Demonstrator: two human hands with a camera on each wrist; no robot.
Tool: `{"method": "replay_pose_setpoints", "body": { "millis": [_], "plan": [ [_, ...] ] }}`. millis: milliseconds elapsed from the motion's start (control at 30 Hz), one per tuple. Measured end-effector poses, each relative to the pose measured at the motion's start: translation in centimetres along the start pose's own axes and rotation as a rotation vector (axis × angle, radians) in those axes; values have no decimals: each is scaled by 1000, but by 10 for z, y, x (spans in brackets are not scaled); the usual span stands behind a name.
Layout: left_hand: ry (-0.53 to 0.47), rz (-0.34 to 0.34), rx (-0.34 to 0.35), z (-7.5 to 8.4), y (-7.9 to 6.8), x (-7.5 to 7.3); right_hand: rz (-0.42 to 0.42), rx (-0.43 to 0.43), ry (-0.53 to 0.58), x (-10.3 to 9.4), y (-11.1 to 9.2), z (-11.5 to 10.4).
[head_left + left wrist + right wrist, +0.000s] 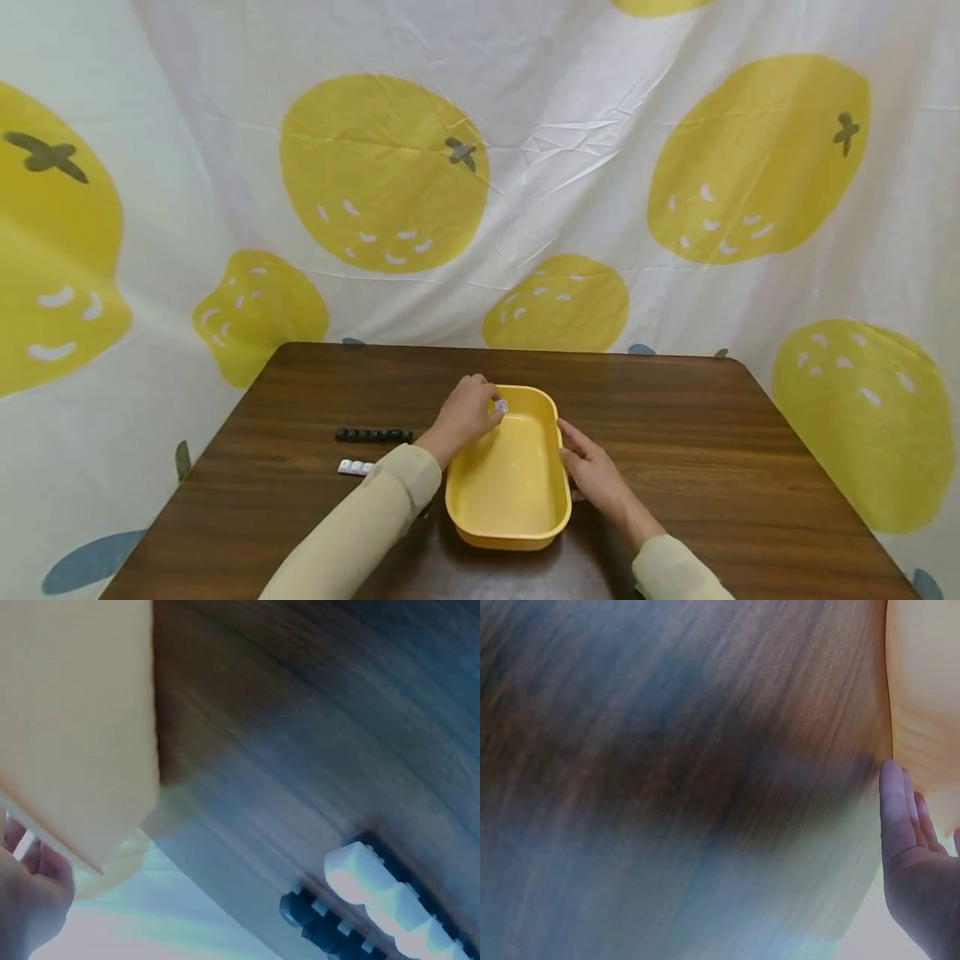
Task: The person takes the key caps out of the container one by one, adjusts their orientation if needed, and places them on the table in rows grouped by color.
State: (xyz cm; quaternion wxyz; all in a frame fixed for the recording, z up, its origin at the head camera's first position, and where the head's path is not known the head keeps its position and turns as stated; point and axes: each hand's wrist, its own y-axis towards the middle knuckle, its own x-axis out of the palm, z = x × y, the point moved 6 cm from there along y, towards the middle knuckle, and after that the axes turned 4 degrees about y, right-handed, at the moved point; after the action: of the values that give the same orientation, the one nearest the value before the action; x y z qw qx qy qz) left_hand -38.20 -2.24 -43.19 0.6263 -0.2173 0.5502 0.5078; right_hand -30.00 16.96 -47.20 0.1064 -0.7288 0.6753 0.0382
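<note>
A yellow plastic bin (512, 492) stands lengthwise on the table, and its visible floor is bare. Over its far left rim my left hand (467, 417) pinches a small white keycap (501, 406) with a dark mark on it, between thumb and fingers. On the opposite side, my right hand (596, 475) rests against the bin's outer wall; the right wrist view shows its fingers (895, 799) fairly straight there. Left of the bin lie a row of black keycaps (373, 435) and, nearer, a row of white keycaps (355, 467), partly hidden by the left sleeve.
The dark wood-grain table (697, 450) extends to both sides of the bin. Behind it hangs a white cloth (555, 167) printed with yellow lemons. In the left wrist view, white keycaps (382, 896) stand close beside dark ones (322, 930).
</note>
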Motion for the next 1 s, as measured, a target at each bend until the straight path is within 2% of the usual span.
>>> {"method": "replay_pose_setpoints", "body": {
  "millis": [133,233,500,800,1000],
  "plan": [
    [-180,-76,-40,1,-1,0,-9,0,9,0,0,1],
    [-258,-101,-62,3,-2,0,-16,0,8,0,-1,0],
    [-315,-76,-60,3,-3,-1,-19,-1,-12,0,0,0],
    [-322,-66,-35,4,-5,-2,-10,8,-11,0,2,2],
    [-354,-82,-50,2,-5,0,-17,1,-15,0,2,1]
  ]
}}
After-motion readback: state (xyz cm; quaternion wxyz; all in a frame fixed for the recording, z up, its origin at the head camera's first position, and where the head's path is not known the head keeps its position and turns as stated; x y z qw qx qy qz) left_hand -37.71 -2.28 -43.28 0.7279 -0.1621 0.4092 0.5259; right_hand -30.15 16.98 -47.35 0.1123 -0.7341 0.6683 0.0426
